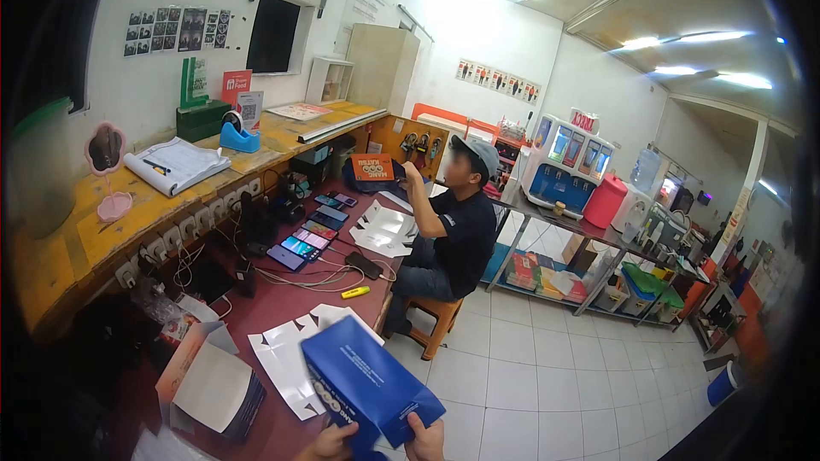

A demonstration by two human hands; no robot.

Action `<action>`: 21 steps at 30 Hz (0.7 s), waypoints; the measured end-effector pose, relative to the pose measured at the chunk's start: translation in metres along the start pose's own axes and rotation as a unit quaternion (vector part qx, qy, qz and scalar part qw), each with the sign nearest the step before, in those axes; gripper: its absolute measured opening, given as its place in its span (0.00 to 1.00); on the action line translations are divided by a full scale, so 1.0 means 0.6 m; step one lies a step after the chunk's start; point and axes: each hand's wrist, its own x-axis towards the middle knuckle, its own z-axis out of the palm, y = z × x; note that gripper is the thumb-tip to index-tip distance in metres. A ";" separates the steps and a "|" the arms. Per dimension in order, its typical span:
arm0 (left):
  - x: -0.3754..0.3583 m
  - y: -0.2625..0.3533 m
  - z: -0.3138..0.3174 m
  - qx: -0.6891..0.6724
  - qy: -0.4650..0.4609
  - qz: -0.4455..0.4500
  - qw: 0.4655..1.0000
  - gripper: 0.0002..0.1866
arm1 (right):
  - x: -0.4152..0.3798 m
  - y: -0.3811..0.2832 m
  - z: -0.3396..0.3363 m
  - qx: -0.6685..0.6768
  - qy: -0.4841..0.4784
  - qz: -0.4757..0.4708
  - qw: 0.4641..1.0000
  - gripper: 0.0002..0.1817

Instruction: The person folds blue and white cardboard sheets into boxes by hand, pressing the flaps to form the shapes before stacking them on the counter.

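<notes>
A blue printed cardboard food box, partly folded, is held up at the bottom of the view over the front of the table. My left hand pinches its lower left edge. On its lower right corner, my right hand grips the board between thumb and fingers. Behind the box, flat carton blanks lie white side up on the dark red table. To the left stands an opened box with a white inside and orange and blue outer sides.
Across the table a seated person in a cap holds up an orange box. Several phones, cables and a yellow highlighter lie between us. A yellow ledge runs along the left wall; a drinks dispenser stands behind.
</notes>
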 end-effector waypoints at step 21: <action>0.003 0.043 0.048 0.454 0.207 0.272 0.823 0.05 | 0.028 -0.032 -0.007 0.122 -0.014 0.031 0.992 0.17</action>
